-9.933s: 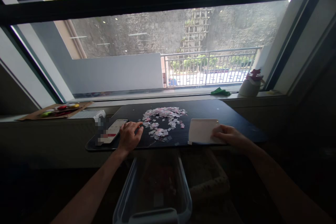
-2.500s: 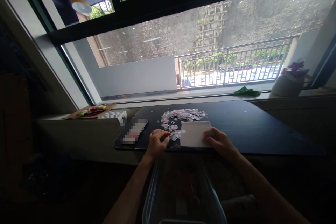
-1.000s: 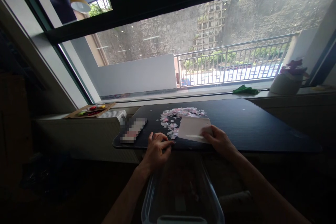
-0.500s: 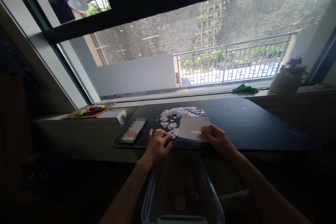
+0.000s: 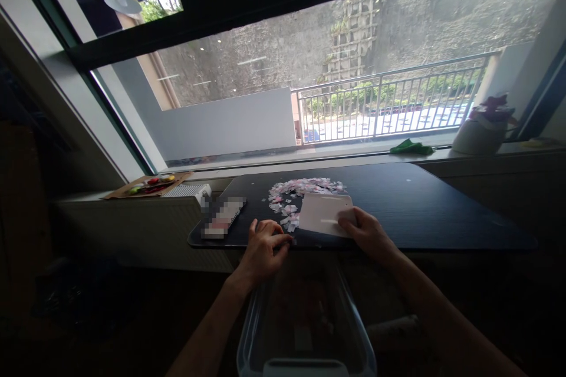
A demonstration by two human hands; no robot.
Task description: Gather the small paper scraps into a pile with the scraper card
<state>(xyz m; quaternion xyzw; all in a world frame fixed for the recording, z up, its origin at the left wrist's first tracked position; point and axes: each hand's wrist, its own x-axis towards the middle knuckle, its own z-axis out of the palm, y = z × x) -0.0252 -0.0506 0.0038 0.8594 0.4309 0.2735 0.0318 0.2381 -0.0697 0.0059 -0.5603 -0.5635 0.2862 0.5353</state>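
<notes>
Scraps of paper (image 5: 305, 186) are lying in a curved band on the dark tabletop (image 5: 411, 206), left of its middle. They're looking small and roughly four-sided, mostly white with washes of pink. Toward the far edge they're heaping thickest, and down the left of the curve they're thinning into looser clumps, the nearest one sitting close to the front edge.

Beside that clump, a flat, pale card (image 5: 322, 212) is covering part of the curve. It's showing an off-white, faintly pinkish face, a little hole near its far right corner and a streak of light across its middle. The right hand (image 5: 370, 234) is gripping its right side, thumb on top. I can't tell whether the card is resting flat.

The left hand (image 5: 264, 247) is hanging over the front edge, thumb and forefinger nearly meeting; whether those fingers are pinching anything, I can't tell. A phone (image 5: 230, 212) is lying near the left front corner, and a clear tub (image 5: 242, 339) is sitting below the front edge.
</notes>
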